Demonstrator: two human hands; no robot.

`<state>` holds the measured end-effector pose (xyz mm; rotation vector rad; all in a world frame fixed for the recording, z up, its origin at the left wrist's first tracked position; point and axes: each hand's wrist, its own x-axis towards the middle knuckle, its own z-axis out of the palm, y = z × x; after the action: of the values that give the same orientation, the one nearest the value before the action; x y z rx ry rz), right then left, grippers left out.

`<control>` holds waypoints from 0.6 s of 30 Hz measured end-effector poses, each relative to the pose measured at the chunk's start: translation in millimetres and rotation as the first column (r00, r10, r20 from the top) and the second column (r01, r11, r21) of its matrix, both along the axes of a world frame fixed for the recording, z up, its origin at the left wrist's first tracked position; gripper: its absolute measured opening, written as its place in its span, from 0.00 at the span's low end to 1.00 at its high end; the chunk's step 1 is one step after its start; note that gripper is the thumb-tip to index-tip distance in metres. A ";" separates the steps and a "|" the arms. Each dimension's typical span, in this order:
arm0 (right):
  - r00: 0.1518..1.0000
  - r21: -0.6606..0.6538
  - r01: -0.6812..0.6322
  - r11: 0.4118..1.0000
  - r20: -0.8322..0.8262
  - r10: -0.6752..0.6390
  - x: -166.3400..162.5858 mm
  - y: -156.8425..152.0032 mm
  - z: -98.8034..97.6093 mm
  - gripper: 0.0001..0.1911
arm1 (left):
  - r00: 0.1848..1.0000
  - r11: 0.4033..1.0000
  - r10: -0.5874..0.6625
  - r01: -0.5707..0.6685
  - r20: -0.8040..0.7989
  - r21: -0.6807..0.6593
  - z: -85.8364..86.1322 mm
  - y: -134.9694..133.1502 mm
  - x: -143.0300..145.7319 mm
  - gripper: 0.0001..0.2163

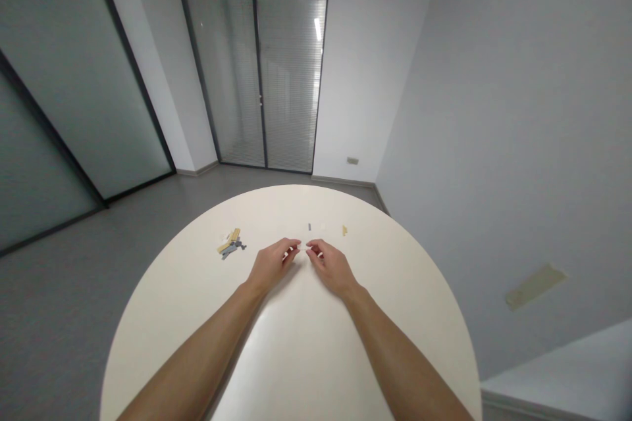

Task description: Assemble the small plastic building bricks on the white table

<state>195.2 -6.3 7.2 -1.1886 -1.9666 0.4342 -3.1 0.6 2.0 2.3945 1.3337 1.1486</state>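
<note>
Over the middle of the round table, my left hand [273,264] and my right hand [333,268] face each other with fingertips nearly meeting. Both pinch a small white piece [303,248], which spans the narrow gap between them; its exact shape is too small to make out. Just beyond the fingers lie a small grey piece [309,227] and a faint white piece [322,226]. A yellow piece [344,230] rests further right, past my right hand.
Left of my left hand, a loose pile of yellow, grey and white pieces [230,243] lies on the white round table [291,368]. Walls stand beyond the table, with a glazed door [291,79] at the back and glass panels [64,79] on the left.
</note>
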 end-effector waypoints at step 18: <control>0.997 0.110 -0.074 0.991 0.006 0.074 0.3 3.8 -2.1 0.07 | 0.998 1.000 -0.006 0.004 -0.065 -0.022 -2.5 1.2 -0.3 0.10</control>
<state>195.6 -2.4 5.1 -1.0498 -2.0144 0.3572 -3.4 1.8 -0.6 2.4389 1.3514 1.0576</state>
